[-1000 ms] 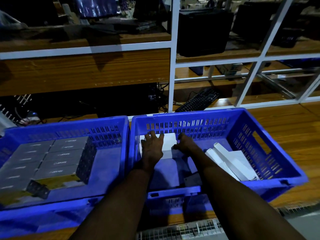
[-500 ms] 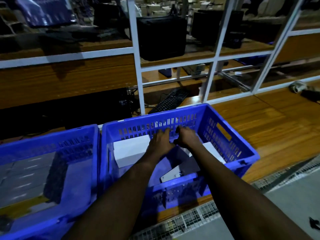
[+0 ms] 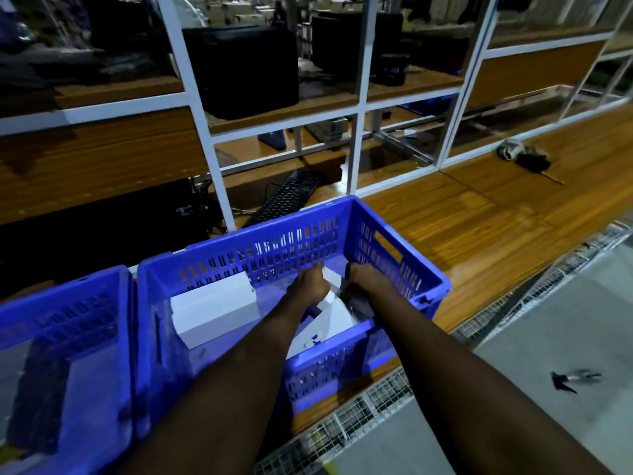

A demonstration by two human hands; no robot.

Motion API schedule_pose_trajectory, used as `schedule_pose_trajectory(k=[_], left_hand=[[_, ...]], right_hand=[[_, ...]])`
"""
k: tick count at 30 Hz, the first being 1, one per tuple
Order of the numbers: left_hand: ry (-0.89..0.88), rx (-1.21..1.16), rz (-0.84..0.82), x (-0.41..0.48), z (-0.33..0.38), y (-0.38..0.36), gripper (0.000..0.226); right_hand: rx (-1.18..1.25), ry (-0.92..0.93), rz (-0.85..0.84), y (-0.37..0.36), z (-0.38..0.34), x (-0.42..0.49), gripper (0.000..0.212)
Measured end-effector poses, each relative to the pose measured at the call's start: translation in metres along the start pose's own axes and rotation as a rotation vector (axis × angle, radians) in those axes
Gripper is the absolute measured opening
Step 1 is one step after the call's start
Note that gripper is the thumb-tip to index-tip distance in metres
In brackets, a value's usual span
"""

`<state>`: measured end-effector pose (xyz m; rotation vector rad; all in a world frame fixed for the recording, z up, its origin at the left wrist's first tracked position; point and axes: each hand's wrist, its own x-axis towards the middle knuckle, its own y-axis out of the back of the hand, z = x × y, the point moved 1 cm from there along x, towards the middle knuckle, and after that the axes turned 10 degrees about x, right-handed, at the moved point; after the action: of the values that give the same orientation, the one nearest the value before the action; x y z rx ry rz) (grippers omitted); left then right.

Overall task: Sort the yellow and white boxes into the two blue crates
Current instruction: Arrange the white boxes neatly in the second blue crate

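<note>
Two blue crates stand side by side on a wooden bench. Both my hands reach into the right crate (image 3: 383, 214). My left hand (image 3: 310, 282) and my right hand (image 3: 368, 277) are curled around the far end of a loose white box (image 3: 337, 311) that lies tilted on the crate's right side. A block of white boxes (image 3: 212, 308) sits at the crate's back left. The left crate (image 3: 68, 293) is partly cut off by the frame; dark-sided boxes (image 3: 37, 395) lie in it, their colour hard to tell in the dim light.
A white metal frame (image 3: 209, 138) with wooden shelves rises behind the crates. A black keyboard (image 3: 284, 197) lies behind the right crate. A dark bundle (image 3: 524, 156) rests far right on the bench (image 3: 479, 217). Wire mesh edges the bench front; a small dark object (image 3: 572, 378) lies on the grey floor.
Both hands moved from the white block at the back left across to the loose white boxes on the right side of the crate. The view swung right, pushing the left crate to the edge.
</note>
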<state>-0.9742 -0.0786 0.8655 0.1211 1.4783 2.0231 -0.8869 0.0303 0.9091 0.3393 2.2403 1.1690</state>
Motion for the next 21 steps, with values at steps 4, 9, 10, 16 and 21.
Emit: schedule_pose_trajectory(k=[4,9,10,16,21], left_hand=[[0.009,-0.031,-0.012,0.004,-0.003,-0.003,0.057],[-0.052,-0.208,-0.007,0.011,-0.003,0.001,0.042],[-0.046,-0.285,-0.002,0.012,-0.005,0.004,0.042],[0.017,-0.623,0.21,0.007,-0.018,0.039,0.047],[0.019,-0.735,0.367,-0.004,-0.028,0.072,0.045]], right_hand=[[-0.052,-0.015,0.017,-0.002,0.0,0.003,0.049],[-0.08,-0.014,0.123,0.003,-0.007,0.003,0.046],[-0.074,-0.012,0.151,0.005,-0.01,0.002,0.047],[0.049,0.171,0.364,0.011,-0.036,-0.001,0.052],[0.187,0.339,0.463,0.019,-0.07,-0.006,0.059]])
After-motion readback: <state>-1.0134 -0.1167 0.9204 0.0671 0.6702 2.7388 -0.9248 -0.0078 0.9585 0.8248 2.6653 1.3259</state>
